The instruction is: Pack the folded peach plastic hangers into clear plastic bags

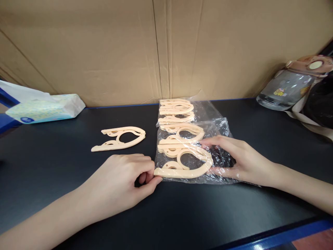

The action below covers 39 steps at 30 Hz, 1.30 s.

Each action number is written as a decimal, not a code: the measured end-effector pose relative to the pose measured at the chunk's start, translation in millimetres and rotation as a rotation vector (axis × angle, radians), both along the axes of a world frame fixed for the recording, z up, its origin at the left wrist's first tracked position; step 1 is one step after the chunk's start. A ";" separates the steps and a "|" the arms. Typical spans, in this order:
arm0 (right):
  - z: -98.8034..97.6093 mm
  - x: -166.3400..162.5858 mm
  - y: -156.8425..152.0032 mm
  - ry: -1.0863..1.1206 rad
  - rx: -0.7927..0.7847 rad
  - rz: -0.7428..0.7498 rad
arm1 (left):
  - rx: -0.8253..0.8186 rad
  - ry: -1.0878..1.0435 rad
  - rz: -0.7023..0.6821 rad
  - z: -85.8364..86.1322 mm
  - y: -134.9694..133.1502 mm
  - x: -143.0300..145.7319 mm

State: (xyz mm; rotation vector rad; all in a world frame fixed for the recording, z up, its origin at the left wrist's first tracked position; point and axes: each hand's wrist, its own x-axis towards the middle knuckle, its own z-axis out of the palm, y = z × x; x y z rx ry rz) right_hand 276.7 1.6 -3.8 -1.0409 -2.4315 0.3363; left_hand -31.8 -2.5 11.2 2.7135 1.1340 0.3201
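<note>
A folded cream clothes hanger (194, 172) lies at the front of a clear plastic bag (223, 126), with more such hangers (177, 107) stacked in a row behind it. At its left tip, the thumb and index finger of my left hand (132, 177) are pinched together. My right hand (241, 159) grips the crinkled bag from the right, its thumb and fingers on either side of the hanger's rounded end. Whether the film covers the front hanger fully is hard to see. A separate folded hanger (135, 141) rests on the table beyond my left hand.
The black table (125, 118) has a blue edge. A soft tissue pack (52, 107) lies at the back left. At the back right a clear water bottle (286, 86) with a brown lid and strap leans beside a dark object. Cardboard (104, 52) stands along the back.
</note>
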 end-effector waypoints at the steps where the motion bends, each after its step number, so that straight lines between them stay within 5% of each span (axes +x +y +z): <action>1: -0.1 0.2 0.3 -0.003 0.002 0.002 | -0.031 0.001 0.001 1.7 0.0 0.2; 21: 0.4 5.8 3.0 -0.027 -0.010 0.014 | -0.220 0.005 0.083 13.7 1.4 0.3; 33: 1.4 22.4 9.0 -0.055 -0.093 -0.043 | -0.421 -0.017 0.293 11.5 1.9 -0.7; 39: 1.7 23.4 10.5 -0.048 -0.099 -0.039 | -0.387 0.014 0.255 11.7 -1.2 -1.8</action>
